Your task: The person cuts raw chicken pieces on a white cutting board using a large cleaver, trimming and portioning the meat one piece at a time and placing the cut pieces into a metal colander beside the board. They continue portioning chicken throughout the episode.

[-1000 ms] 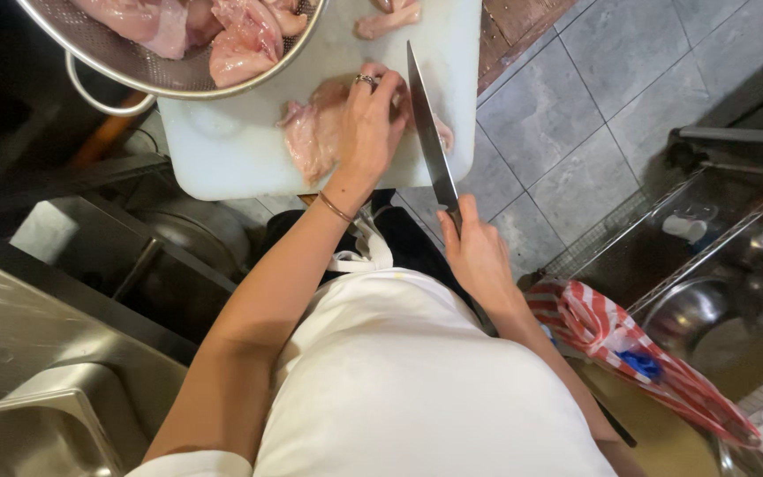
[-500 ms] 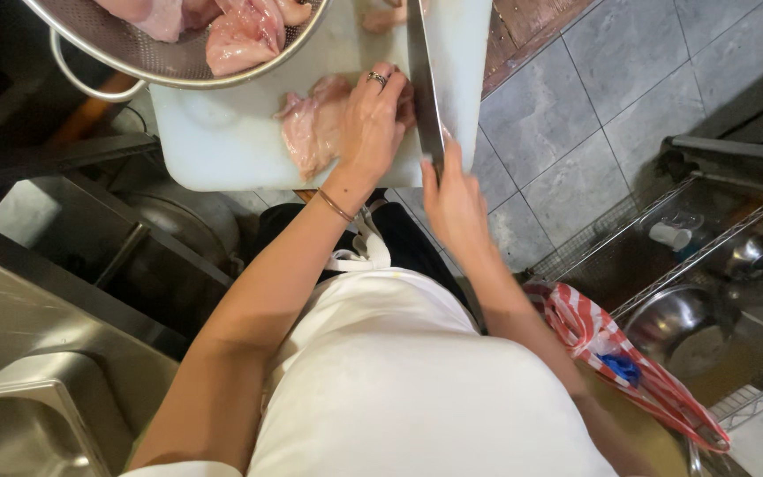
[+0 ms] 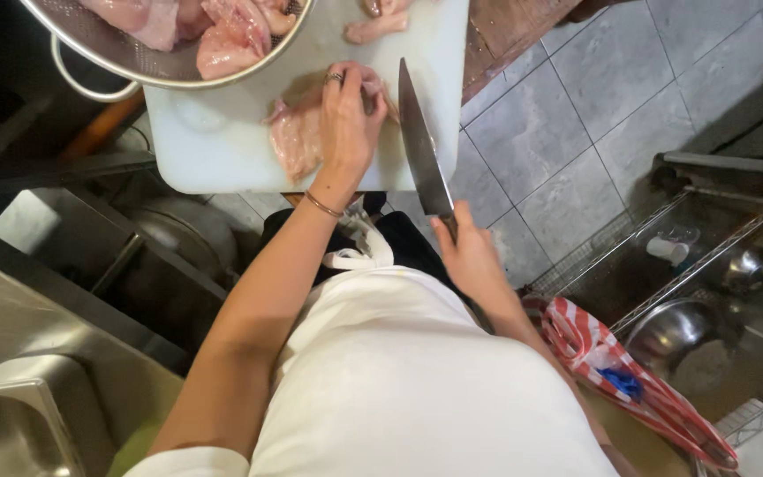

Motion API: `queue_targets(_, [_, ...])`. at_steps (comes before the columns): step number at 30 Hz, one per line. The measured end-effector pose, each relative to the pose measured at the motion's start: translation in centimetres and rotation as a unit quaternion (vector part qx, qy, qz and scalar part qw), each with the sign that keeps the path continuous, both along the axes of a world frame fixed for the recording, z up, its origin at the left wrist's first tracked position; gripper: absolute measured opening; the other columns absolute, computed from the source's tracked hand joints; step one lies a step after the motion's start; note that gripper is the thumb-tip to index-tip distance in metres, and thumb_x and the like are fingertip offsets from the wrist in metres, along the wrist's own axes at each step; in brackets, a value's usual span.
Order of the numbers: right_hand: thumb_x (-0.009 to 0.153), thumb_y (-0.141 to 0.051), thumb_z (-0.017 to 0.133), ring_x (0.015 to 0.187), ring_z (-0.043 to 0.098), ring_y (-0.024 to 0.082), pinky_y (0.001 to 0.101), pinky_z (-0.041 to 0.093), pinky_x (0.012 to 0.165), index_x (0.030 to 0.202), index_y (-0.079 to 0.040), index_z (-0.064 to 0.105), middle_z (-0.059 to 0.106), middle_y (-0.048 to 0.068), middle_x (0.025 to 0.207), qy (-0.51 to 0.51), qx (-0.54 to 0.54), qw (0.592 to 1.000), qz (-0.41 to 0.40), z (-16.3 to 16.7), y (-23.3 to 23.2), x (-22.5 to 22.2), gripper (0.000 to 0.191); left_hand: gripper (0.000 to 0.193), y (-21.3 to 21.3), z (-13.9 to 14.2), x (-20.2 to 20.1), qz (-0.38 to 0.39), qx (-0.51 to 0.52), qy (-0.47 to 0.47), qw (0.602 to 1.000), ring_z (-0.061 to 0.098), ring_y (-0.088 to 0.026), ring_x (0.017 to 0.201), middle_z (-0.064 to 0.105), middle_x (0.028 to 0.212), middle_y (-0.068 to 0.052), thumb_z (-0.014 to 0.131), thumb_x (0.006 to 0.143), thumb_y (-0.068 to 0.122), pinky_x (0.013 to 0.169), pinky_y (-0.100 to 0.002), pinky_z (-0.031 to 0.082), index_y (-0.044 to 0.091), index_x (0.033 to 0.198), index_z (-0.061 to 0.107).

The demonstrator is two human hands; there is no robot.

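White plastic cutting board (image 3: 222, 150) lies at the top of the head view, its near edge toward the person. On it: one flat piece of raw chicken (image 3: 298, 137), pale pink.

Left hand (image 3: 346, 119): palm down, fingers spread and lightly curled, pressing on the right part of the chicken piece. Not gripping; it pins the meat to the board. Ring on one finger, thin bracelet at the wrist.

Right hand (image 3: 470, 256): closed around the handle of a large chef's knife (image 3: 421, 146). Handle itself mostly hidden by the fingers. Blade points away from the body, lying over the right part of the board, just beside the left hand's fingers. Whether the edge touches the meat: cannot tell.

Metal colander (image 3: 134, 57) overlaps the far left corner of the board and holds several more raw chicken pieces, apparently whole. Small trimmed pieces (image 3: 377, 26) lie at the far edge of the board.

Progress, as a judgement: a few offcuts are done; the piece under the left hand looks largely intact; the colander's contents look untouched. Most of the cutting seems left.

Surroundings: grey floor tiles (image 3: 558, 132) to the right, steel sink (image 3: 11, 424) at lower left, red-and-white striped bag (image 3: 629, 371) at lower right, white apron (image 3: 399, 380) on the person.
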State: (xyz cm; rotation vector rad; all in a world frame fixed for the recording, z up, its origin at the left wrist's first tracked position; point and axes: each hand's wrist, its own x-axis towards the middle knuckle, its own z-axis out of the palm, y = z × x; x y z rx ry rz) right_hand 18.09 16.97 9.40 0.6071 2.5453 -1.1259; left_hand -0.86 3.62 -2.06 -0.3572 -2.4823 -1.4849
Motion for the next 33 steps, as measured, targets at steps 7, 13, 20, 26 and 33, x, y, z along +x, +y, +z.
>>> queue_targets(7, [0.104, -0.025, 0.057, 0.036, 0.047, 0.011, 0.0310, 0.037, 0.033, 0.103, -0.008, 0.049, 0.051, 0.003, 0.055, -0.008, -0.148, 0.973, -0.177, 3.0, 2.1, -0.6, 0.019, 0.029, -2.3, 2.8, -1.0, -0.114, -0.167, 0.011, 0.979, 0.054, -0.041, 0.109, 0.059, 0.118, -0.016, 0.075, 0.084, 0.005, 0.092, -0.050, 0.048, 0.008, 0.109, 0.062])
queue_targets(13, [0.104, -0.024, 0.060, 0.035, 0.049, 0.013, 0.0318, 0.039, 0.033, 0.106, -0.006, 0.051, 0.053, 0.003, 0.055, -0.008, -0.111, 0.981, -0.158, 3.3, 3.0, -1.6, 0.020, 0.035, -4.1, 4.8, -1.6, -0.197, -0.287, 0.005, 0.937, 0.057, -0.039, 0.109, 0.059, 0.117, -0.016, 0.080, 0.078, 0.022, 0.081, -0.050, 0.051, 0.008, 0.103, 0.060])
queue_targets(20, [0.105, -0.024, 0.059, 0.036, 0.048, 0.013, 0.0325, 0.039, 0.033, 0.106, -0.006, 0.051, 0.052, 0.004, 0.055, 0.011, -0.140, 0.978, -0.156, 2.0, 4.0, -2.1, 0.019, 0.032, -5.0, 3.8, -2.4, -0.186, -0.318, -0.120, 0.922, 0.068, -0.036, 0.093, 0.071, 0.093, -0.015, 0.069, 0.095, 0.025, 0.080, -0.050, 0.052, 0.008, 0.118, 0.055])
queue_targets(26, [0.106, -0.024, 0.058, 0.035, 0.048, 0.014, 0.0330, 0.038, 0.033, 0.106, -0.006, 0.051, 0.053, 0.004, 0.057, 0.015, -0.134, 0.980, -0.148, 2.3, 5.0, -2.3, 0.019, 0.023, -1.6, 0.9, -0.6, -0.092, -0.319, 0.013, 0.943, 0.070, -0.036, 0.082, 0.074, 0.084, -0.011, 0.064, 0.092, 0.033, 0.068, -0.052, 0.052, 0.011, 0.096, 0.063])
queue_targets(33, [0.105, -0.024, 0.057, 0.034, 0.048, 0.014, 0.0331, 0.038, 0.033, 0.105, -0.006, 0.049, 0.053, 0.004, 0.056, 0.003, -0.139, 0.978, -0.156, 2.4, 5.0, -2.5, 0.020, 0.025, -2.7, 1.7, -0.7, -0.172, -0.243, -0.175, 0.938, 0.070, -0.037, 0.082, 0.073, 0.083, -0.013, 0.061, 0.101, 0.032, 0.073, -0.049, 0.053, 0.013, 0.093, 0.075])
